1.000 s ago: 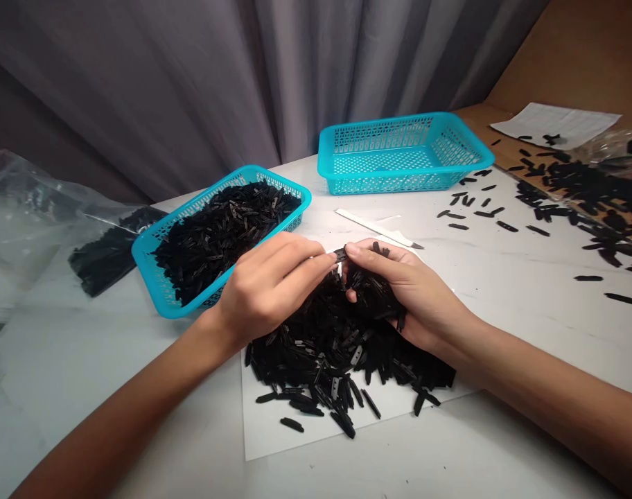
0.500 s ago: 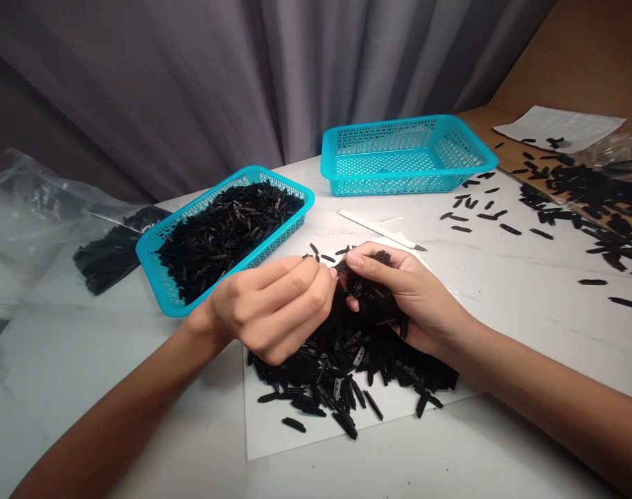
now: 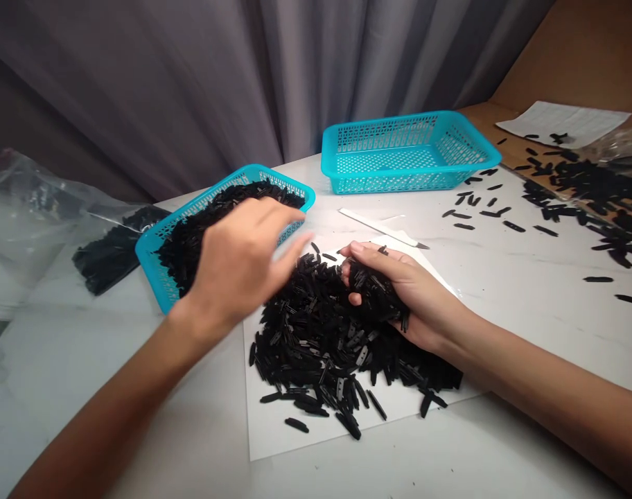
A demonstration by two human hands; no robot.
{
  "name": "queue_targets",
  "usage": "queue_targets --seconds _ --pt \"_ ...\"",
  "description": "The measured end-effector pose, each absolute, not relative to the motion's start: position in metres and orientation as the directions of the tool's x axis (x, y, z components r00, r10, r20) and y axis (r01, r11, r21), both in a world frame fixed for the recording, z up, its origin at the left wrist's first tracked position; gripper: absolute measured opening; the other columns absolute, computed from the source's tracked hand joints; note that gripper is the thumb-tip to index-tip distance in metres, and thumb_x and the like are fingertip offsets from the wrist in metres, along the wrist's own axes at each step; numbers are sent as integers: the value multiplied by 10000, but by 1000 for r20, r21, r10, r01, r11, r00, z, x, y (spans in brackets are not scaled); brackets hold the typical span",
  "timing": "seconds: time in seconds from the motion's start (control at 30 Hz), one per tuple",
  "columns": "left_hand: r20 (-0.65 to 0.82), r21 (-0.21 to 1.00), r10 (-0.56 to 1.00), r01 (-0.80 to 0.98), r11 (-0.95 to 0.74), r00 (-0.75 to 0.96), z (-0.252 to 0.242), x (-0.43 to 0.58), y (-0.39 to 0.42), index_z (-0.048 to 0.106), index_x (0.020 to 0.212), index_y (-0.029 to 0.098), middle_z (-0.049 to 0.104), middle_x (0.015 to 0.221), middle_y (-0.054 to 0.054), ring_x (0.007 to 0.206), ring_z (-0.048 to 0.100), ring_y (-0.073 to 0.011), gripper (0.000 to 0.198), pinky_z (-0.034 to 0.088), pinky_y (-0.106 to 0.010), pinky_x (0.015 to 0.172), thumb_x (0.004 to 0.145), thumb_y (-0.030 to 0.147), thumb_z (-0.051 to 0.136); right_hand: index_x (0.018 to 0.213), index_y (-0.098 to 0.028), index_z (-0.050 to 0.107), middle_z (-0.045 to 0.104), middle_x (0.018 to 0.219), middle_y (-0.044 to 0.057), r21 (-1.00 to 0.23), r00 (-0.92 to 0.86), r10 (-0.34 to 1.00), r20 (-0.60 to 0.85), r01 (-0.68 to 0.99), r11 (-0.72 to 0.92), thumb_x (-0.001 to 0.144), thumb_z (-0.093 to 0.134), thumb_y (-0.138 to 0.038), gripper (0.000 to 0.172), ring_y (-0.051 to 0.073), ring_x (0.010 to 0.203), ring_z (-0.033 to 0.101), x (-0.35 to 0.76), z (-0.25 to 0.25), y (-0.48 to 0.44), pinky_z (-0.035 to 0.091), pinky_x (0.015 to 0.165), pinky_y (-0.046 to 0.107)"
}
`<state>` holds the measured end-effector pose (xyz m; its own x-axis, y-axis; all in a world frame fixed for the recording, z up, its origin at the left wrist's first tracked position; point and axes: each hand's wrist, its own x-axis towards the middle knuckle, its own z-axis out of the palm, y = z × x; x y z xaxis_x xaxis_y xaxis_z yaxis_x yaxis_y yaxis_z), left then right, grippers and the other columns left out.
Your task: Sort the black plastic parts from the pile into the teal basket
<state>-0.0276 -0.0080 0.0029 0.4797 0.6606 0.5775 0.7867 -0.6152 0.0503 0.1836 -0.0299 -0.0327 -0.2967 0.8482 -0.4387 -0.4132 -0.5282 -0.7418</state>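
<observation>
My left hand (image 3: pixel 243 253) is in the air at the near right side of the filled turquoise basket (image 3: pixel 163 305), slightly smeared by motion. Its thumb and forefinger are apart with nothing visible between them; the other fingers are partly hidden. My right hand (image 3: pixel 393 277) is curled around a clump of small black plastic pieces (image 3: pixel 373 284), its thumb lying over the top. Below it, a heap of the same slim, elongated pieces (image 3: pixel 316 339) covers much of a white sheet (image 3: pixel 271 440). A few pieces show small holes.
A second turquoise basket (image 3: pixel 407 184) stands at the back with nothing seen inside. A white pen-like tool (image 3: pixel 378 227) with a dark tip lies before it. Loose black pieces (image 3: pixel 597 187) and a paper (image 3: pixel 563 123) are at right; a clear plastic bag (image 3: pixel 61 201) is at left.
My left hand has moved left and up from beside my right hand to the filled basket, and its thumb and forefinger have parted. My right hand has stayed about where it was.
</observation>
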Motion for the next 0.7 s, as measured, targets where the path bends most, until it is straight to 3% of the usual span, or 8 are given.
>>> queue_targets --seconds 0.07,0.17,0.33,0.47,0.57,0.7 --pt "530 117 592 639 -760 607 2 -8 -25 677 1058 148 724 1001 -75 929 661 -225 186 530 -353 842 930 276 637 816 -209 700 639 710 -31 -734 -297 852 -431 -434 -522 780 801 -369 192 96 583 562 183 -33 -31 458 525 204" --pt "491 106 479 496 -862 728 -3 8 -38 676 1034 122 722 1003 -90 915 660 -204 152 559 -333 827 965 201 567 772 -210 675 633 675 -46 -725 -325 854 -406 -455 -517 781 804 -385 218 92 573 566 182 -32 -34 436 518 199" --pt "432 46 420 446 -894 798 -6 4 -34 686 1007 94 719 982 -110 917 672 -206 197 587 -349 842 989 140 495 729 -211 665 627 618 -41 -759 -360 855 -374 -411 -505 812 763 -464 284 98 547 572 182 -32 -35 434 502 203" --pt "353 -139 315 383 -913 881 -4 1 -29 680 1075 69 717 1008 -123 984 676 -230 227 607 -355 846 997 140 479 815 -201 712 643 601 -16 -740 -381 825 -417 -385 -552 830 740 -473 274 112 524 587 182 -33 -33 456 475 206" --pt "389 -340 157 300 -892 908 -5 1 -26 711 974 71 733 901 -87 908 707 -223 178 613 -344 858 960 93 534 812 -186 708 613 564 -30 -711 -387 804 -452 -389 -586 848 739 -414 233 85 466 556 182 -31 -32 442 437 178" --pt "444 -382 65 254 -888 894 -8 2 -23 720 896 27 731 804 -98 801 719 -222 122 626 -344 825 916 74 609 794 -180 693 594 558 -35 -710 -385 796 -468 -373 -598 896 693 -380 224 70 456 558 182 -29 -32 445 430 153"
